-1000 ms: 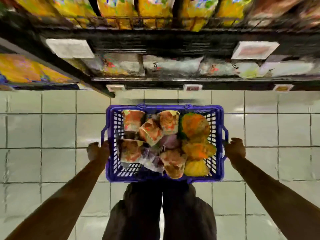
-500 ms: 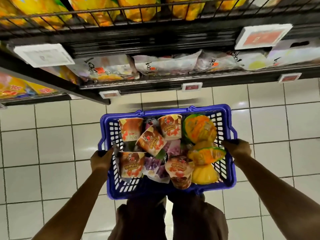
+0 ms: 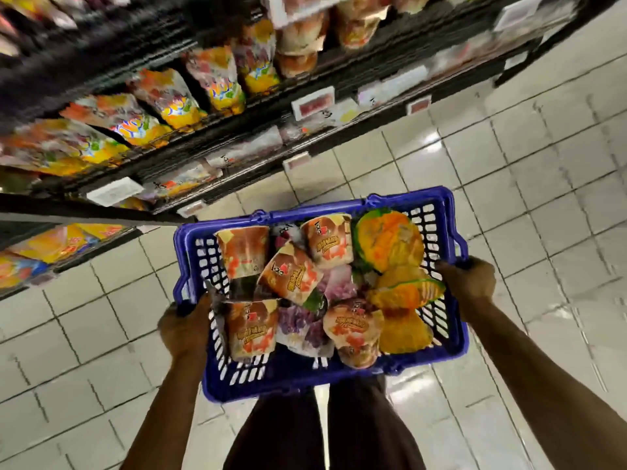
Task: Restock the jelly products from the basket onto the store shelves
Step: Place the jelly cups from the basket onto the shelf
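Glossy pale square floor tiles (image 3: 101,334) run beside dark metal shelves (image 3: 101,39) stacked with shiny bright pouches (image 3: 169,96). A blue perforated plastic basket (image 3: 305,381) holds brown-labelled jelly cups (image 3: 251,329) and round orange jelly packs (image 3: 390,245). The left hand (image 3: 185,329) and the right hand (image 3: 470,283) curl their fingers around its side rims, with the products between them.

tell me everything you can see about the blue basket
The blue basket is rectangular, plastic by its look, with lattice-holed walls and a thick solid rim. It is held up above the tiled floor, near the shelves, skewed in the view. The left hand grips its left side and the right hand its right side. It is full: brown jelly cups, orange-and-green packs and purple packs piled loosely inside.
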The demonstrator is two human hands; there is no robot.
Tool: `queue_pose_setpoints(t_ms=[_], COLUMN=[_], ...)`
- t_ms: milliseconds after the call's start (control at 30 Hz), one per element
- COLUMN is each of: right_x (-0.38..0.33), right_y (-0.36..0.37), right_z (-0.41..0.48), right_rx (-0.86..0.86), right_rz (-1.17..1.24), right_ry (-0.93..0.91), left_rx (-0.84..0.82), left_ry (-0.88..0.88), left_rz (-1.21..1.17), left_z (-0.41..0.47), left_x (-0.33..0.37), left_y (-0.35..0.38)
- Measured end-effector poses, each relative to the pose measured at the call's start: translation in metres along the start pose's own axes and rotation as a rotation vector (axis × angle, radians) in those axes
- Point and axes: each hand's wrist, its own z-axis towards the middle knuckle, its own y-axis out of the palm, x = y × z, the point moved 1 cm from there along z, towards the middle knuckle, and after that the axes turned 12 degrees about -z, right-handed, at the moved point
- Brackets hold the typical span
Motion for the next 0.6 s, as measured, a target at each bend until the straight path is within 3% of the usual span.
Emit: queue_pose_setpoints(t_ms=[333,600], right_x=[0.112,0.194], right_y=[-0.174,-0.221], right_z=[-0.157,-0.154], right_rx=[0.168,0.182], right_rz=[0.213,0.383], right_ry=[0.222,0.406], left_rx=[-0.282,-0.477], left_ry=[0.302,0.504], left_rz=[0.215,0.399], left_z=[-0.140,-0.225], left_x=[0.127,0.177], left_y=[-0.064,0.029])
